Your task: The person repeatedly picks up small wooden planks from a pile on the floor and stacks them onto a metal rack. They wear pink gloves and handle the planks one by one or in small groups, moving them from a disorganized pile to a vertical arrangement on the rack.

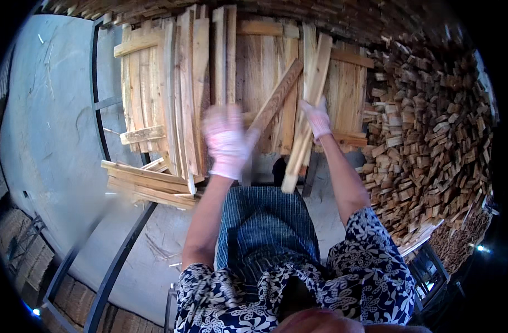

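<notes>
My right hand [317, 117], in a pale pinkish work glove, is closed on a long wooden slat [320, 69]. The slat slants, its lower end reaching past the stack's near edge. My left hand [226, 139], gloved alike, is smeared by motion, so its fingers' grip is unclear. Its thumb side is at the lower end of a darker, rough-grained slat [279, 91], which leans to the upper right; I cannot tell whether they touch. Just left of that hand, several upright slats [200, 77] stand side by side. Beneath lie panels of boards [145, 83] with crosspieces.
Heaped short wood blocks [420, 139] fill the right side. Loose slats [148, 186] lie at the near left corner of the panels. Dark metal rails [120, 272] run at lower left over a grey floor [48, 122]. A chequered dark apron [268, 222] covers my lap.
</notes>
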`<state>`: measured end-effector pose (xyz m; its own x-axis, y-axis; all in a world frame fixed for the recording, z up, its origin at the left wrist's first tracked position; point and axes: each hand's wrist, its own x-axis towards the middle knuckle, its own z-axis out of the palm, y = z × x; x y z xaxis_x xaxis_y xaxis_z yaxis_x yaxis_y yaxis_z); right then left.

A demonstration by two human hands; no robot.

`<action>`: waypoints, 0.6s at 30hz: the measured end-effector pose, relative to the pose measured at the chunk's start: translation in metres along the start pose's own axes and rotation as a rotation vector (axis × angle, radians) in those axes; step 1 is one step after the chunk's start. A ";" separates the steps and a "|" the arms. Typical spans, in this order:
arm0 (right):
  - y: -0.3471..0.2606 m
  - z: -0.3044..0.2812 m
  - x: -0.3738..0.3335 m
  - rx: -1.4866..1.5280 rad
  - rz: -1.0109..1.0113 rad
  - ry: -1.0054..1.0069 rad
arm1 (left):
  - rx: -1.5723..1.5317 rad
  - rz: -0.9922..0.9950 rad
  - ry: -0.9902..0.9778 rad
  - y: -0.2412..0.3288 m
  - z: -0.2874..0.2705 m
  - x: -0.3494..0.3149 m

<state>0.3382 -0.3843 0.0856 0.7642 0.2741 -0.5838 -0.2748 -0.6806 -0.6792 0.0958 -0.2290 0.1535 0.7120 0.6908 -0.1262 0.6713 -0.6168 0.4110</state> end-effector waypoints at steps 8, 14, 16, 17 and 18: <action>-0.008 0.042 0.021 -0.470 0.071 0.007 | 0.148 0.120 -0.141 -0.006 0.080 0.004; 0.013 0.009 0.034 -0.402 0.137 -0.079 | -0.482 -0.325 -0.080 0.022 0.062 -0.001; 0.006 -0.006 0.035 -0.358 0.188 -0.087 | -0.479 -0.259 0.046 0.021 0.053 -0.007; 0.017 -0.022 0.038 -0.307 0.173 -0.040 | -0.490 -0.245 0.077 0.029 0.050 -0.012; 0.026 -0.039 0.052 -0.232 0.141 -0.055 | -0.472 -0.203 0.100 0.037 0.051 -0.015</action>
<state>0.3937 -0.4138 0.0548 0.6934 0.1981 -0.6928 -0.2298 -0.8505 -0.4732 0.1207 -0.2810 0.1248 0.5388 0.8255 -0.1680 0.6113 -0.2458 0.7522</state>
